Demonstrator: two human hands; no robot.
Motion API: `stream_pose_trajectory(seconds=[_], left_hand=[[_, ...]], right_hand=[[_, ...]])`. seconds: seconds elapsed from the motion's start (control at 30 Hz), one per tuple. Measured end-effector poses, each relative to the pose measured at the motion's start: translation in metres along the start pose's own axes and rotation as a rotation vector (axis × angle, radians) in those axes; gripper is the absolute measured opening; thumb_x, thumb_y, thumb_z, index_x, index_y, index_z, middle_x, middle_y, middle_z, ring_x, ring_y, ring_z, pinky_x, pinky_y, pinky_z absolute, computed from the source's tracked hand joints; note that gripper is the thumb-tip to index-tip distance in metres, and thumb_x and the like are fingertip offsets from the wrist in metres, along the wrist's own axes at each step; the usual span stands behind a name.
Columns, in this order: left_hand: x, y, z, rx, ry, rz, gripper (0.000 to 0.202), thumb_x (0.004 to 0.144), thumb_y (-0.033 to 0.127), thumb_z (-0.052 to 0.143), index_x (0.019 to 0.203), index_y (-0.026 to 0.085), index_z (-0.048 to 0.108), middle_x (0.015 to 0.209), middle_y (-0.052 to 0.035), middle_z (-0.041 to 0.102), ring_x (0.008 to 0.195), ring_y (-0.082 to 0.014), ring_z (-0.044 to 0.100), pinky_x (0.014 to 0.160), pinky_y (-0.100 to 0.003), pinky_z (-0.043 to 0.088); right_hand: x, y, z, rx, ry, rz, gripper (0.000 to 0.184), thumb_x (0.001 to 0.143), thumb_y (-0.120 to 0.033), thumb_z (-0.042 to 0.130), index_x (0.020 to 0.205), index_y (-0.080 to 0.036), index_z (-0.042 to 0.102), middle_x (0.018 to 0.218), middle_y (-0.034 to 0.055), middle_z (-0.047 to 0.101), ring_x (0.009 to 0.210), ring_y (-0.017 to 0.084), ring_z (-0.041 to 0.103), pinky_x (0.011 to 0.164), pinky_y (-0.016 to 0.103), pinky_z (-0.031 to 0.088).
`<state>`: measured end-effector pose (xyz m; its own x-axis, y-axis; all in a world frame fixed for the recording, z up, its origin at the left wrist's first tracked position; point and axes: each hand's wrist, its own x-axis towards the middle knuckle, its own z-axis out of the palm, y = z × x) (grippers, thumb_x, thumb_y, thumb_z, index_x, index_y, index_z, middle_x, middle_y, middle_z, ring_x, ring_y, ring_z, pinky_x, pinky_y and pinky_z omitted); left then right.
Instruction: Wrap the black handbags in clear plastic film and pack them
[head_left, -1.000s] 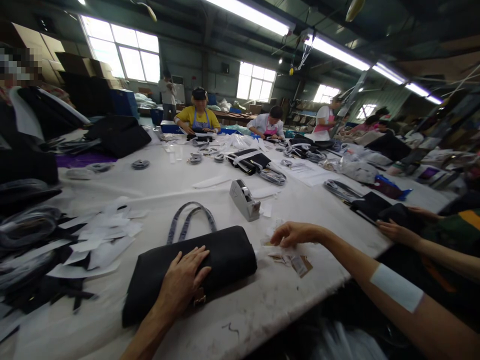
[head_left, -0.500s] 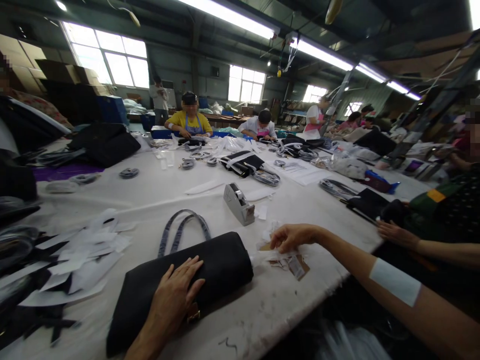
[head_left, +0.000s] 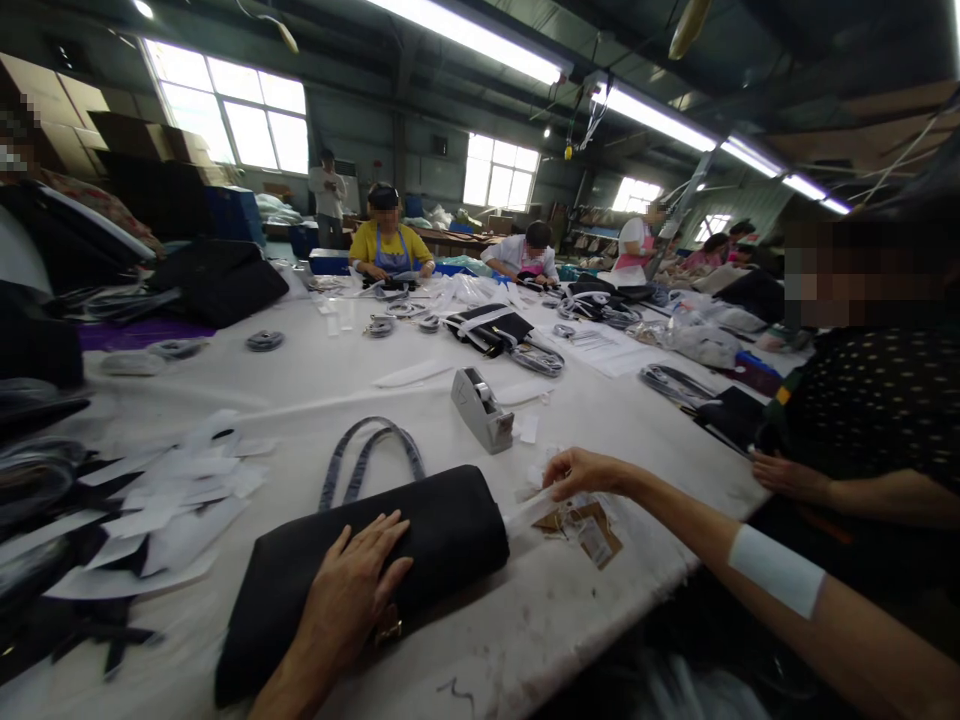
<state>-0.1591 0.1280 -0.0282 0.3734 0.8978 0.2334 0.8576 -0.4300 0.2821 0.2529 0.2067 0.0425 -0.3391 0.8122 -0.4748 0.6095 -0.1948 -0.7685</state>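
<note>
Two hands on the job: left hand [head_left: 352, 590] flat on black bag [head_left: 450, 520], fingers spread, not gripping; bag lies on table [head_left: 525, 625] directly under them. Right hand [head_left: 589, 472] fingers closed, pinching translucent strip [head_left: 528, 510] at bag's right end. Brown tag [head_left: 602, 535] just nearside of right fingers. Tape dispenser [head_left: 480, 412] beyond them, leftward. Wrapped handles [head_left: 355, 468] loop out past left fingers.

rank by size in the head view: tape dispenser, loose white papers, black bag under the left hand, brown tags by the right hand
1. black bag, under the left hand
2. white papers, as one pile
3. tape dispenser and brown tags: too alike to rank
</note>
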Motion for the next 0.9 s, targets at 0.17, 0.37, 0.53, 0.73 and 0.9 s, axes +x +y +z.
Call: stream_pose_trajectory(seconds=[0.17,0.37,0.53,0.73,0.9], left_hand=[[0.000,0.001,-0.002,0.006,0.016,0.003,0.038,0.091,0.034,0.054,0.129,0.031,0.059,0.137,-0.0033,0.056,0.127,-0.0270,0.054,0.108,-0.054,0.040],[0.000,0.004,-0.003,0.012,0.004,0.002,0.038,0.091,0.033,0.054,0.129,0.030,0.059,0.138,-0.0038,0.056,0.127,-0.0274,0.053,0.108,-0.055,0.040],[0.000,0.003,-0.001,0.003,0.025,0.009,0.037,0.092,0.034,0.053,0.128,0.029,0.060,0.137,-0.0042,0.057,0.126,-0.0277,0.054,0.108,-0.055,0.040],[-0.001,0.002,0.000,0.000,0.044,0.020,0.037,0.092,0.032,0.052,0.127,0.031,0.060,0.137,-0.0032,0.058,0.125,-0.0268,0.055,0.107,-0.054,0.040],[-0.001,-0.003,0.006,0.019,0.064,0.042,0.037,0.092,0.035,0.053,0.127,0.031,0.060,0.136,-0.0034,0.057,0.125,-0.0274,0.055,0.106,-0.055,0.042]], right_hand=[[0.010,-0.010,0.010,-0.063,-0.070,0.023,0.038,0.058,-0.041,0.082,0.084,-0.015,0.075,0.070,-0.0003,0.067,0.060,0.011,0.053,0.056,0.022,0.040],[0.021,-0.021,0.022,-0.119,-0.086,0.025,0.032,0.060,-0.041,0.079,0.077,-0.015,0.072,0.061,-0.0034,0.061,0.051,0.008,0.045,0.047,0.019,0.033],[0.010,-0.018,0.017,-0.165,-0.125,0.025,0.040,0.058,-0.046,0.079,0.083,-0.016,0.072,0.067,-0.0025,0.064,0.056,0.009,0.050,0.052,0.020,0.038],[-0.003,-0.019,-0.003,-0.311,0.105,0.023,0.028,0.055,-0.039,0.080,0.063,-0.015,0.068,0.056,-0.0041,0.058,0.055,0.011,0.049,0.053,0.022,0.037],[-0.025,-0.025,-0.036,-0.438,0.606,-0.046,0.013,0.070,-0.033,0.069,0.072,-0.020,0.069,0.074,0.0030,0.067,0.073,0.019,0.059,0.068,0.030,0.043]])
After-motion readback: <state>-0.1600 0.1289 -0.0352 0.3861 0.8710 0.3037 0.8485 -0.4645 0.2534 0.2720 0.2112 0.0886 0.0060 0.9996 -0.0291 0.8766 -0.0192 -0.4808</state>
